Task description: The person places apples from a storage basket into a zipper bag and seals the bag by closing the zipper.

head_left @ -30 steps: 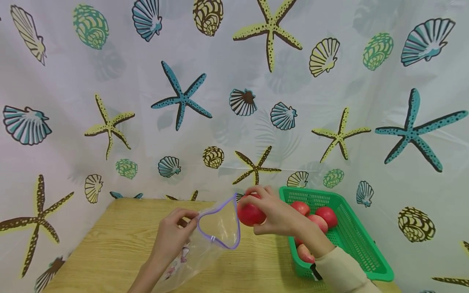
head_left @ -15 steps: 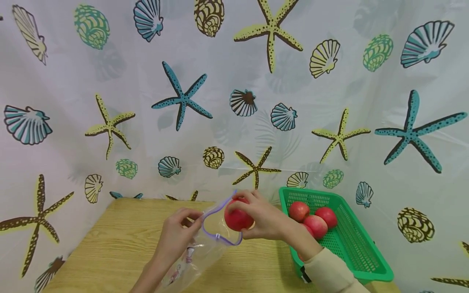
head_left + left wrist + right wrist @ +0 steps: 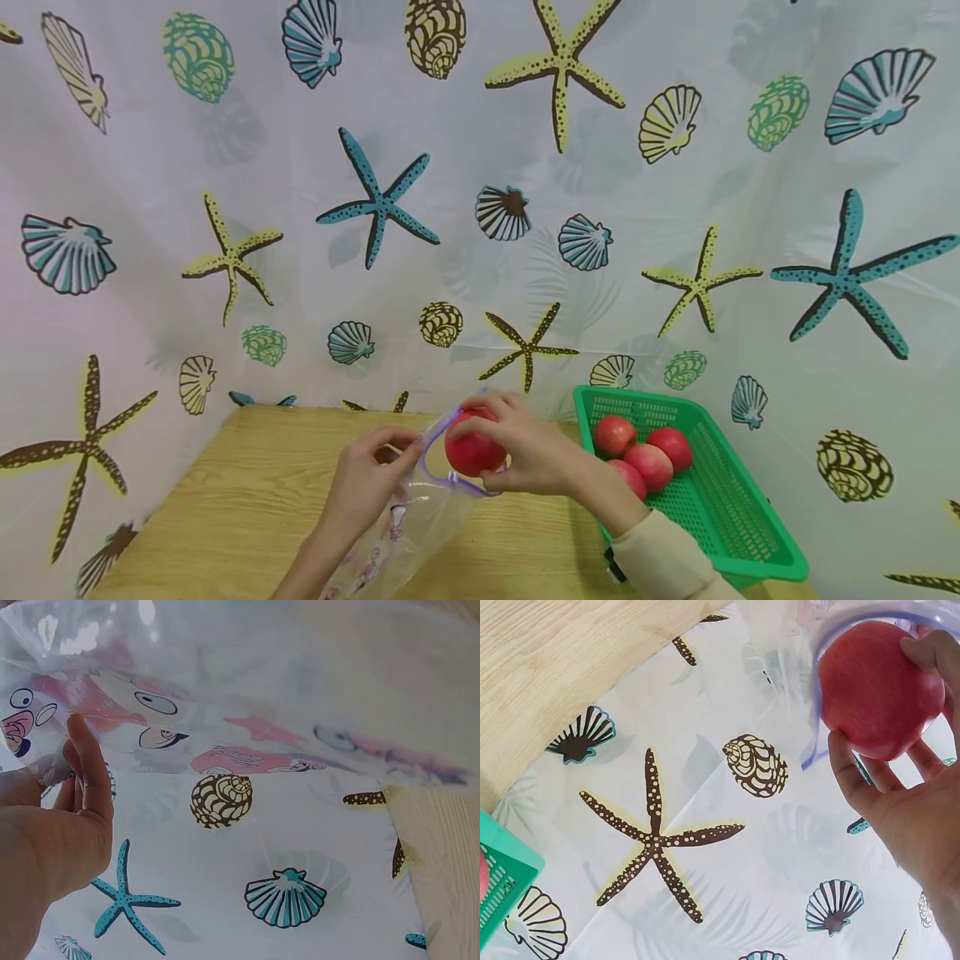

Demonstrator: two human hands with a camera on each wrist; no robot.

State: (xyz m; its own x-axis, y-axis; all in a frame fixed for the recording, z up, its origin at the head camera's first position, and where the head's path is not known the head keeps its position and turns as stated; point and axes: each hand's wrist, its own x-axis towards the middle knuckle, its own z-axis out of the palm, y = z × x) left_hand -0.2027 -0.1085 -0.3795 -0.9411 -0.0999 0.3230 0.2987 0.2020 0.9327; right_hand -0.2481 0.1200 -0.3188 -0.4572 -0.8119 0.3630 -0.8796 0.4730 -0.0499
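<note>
A red apple (image 3: 474,443) is gripped by my right hand (image 3: 536,450), fingers and thumb spread round it. It sits at the mouth of a clear plastic zip bag (image 3: 420,525) with a purple rim, which partly surrounds it. My left hand (image 3: 371,475) pinches the left side of that rim, and the bag hangs down below. Pink cartoon prints on the clear bag (image 3: 255,735) show in the left wrist view, where the fingertips are partly behind the film. In the right wrist view the apple (image 3: 881,690) lies against the purple edge.
A green plastic basket (image 3: 757,533) stands on the right of the wooden table (image 3: 247,483), with several apples (image 3: 648,467) in its left part. A white curtain (image 3: 450,275) printed with starfish and shells hangs behind and at both sides.
My right hand has carried the apple leftward from beside the bag into its mouth. My left hand has shifted slightly right, still pinching the rim.
</note>
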